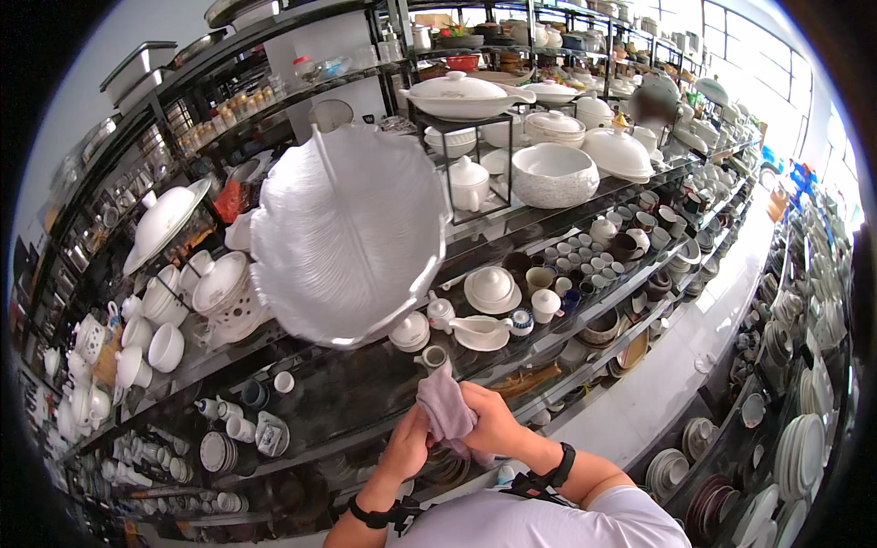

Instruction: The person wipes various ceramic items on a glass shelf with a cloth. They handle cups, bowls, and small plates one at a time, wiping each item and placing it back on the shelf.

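Note:
My left hand (405, 449) and my right hand (488, 418) meet low in the middle of the head view, both closed on a mauve cloth (447, 404). The cloth wraps a thing whose shape is hidden; a small grey ceramic vessel (434, 357) shows its open mouth just above the cloth, and whether it is held cannot be told. Beyond it stand a white lidded jar (410, 331), a white sauce boat on a saucer (482, 331) and a round lidded dish (492, 288). A large white leaf-shaped bowl (349, 240) rises above them.
Dark glass shelves (329, 404) carry crowded cups, jars and bowls on both sides. A textured white bowl (554, 176) and a black metal stand (510, 164) are farther back. A pale floor aisle (637, 404) runs along the right, with stacked plates (800, 445) beyond it.

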